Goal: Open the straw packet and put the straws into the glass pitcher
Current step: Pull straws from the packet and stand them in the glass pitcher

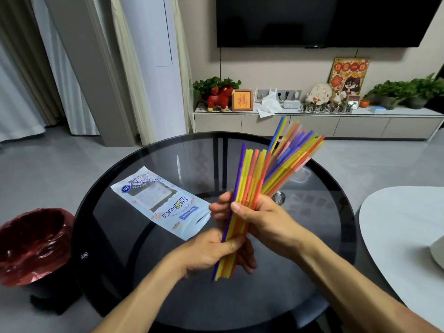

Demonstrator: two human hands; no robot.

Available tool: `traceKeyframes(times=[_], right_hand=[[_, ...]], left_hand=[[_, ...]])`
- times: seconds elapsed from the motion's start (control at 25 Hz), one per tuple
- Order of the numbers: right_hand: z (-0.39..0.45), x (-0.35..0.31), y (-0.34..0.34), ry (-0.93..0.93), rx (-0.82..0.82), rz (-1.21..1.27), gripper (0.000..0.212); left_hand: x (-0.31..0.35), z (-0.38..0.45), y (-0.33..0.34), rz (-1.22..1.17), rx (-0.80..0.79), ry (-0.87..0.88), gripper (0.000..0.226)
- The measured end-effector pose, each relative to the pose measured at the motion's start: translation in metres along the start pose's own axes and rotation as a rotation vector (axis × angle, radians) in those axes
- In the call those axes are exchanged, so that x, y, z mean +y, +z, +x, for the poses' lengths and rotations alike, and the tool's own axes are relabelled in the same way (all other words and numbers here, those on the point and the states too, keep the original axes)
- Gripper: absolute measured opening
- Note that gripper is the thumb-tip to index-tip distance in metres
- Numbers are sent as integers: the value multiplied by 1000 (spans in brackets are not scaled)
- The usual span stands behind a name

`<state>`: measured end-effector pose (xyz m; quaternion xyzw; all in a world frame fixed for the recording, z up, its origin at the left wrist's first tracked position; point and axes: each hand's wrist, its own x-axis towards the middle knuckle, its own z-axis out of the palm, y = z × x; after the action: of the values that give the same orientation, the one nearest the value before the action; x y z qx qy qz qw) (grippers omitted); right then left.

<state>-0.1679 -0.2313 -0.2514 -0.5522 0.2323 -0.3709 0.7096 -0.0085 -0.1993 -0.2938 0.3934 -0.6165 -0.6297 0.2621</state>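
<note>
Both hands hold one bundle of coloured straws upright over the round dark glass table. My left hand grips the bundle near its lower end. My right hand grips it at the middle. A second fan of several straws leans to the right behind my right hand. Its lower ends meet at the clear glass pitcher, which is mostly hidden, with only a glint of glass showing. The light blue straw packet lies flat on the table to the left.
A bin with a red liner stands on the floor left of the table. A white table adjoins on the right. A low cabinet with plants and ornaments runs along the far wall.
</note>
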Motion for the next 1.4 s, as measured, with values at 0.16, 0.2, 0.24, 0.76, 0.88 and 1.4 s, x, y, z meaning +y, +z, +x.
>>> traceKeyframes(times=[0.16, 0.2, 0.24, 0.76, 0.88, 1.4], right_hand=[[9, -14, -4, -63, 178, 220, 16], [11, -25, -13, -134, 236, 257, 15], [12, -37, -26, -216, 282, 313, 14], [8, -56, -100, -505, 592, 452, 15], [13, -40, -92, -455, 455, 331, 12], [-10, -45, -62, -152, 521, -805, 29]], left_hand=[[16, 6, -1, -172, 56, 23, 31], [19, 12, -6, -205, 168, 72, 38], [22, 20, -12, -234, 296, 133, 44], [-4, 104, 15, 468, 680, -11, 104], [-14, 81, 30, 480, 771, 52, 100], [27, 76, 28, 502, 603, 71, 120]])
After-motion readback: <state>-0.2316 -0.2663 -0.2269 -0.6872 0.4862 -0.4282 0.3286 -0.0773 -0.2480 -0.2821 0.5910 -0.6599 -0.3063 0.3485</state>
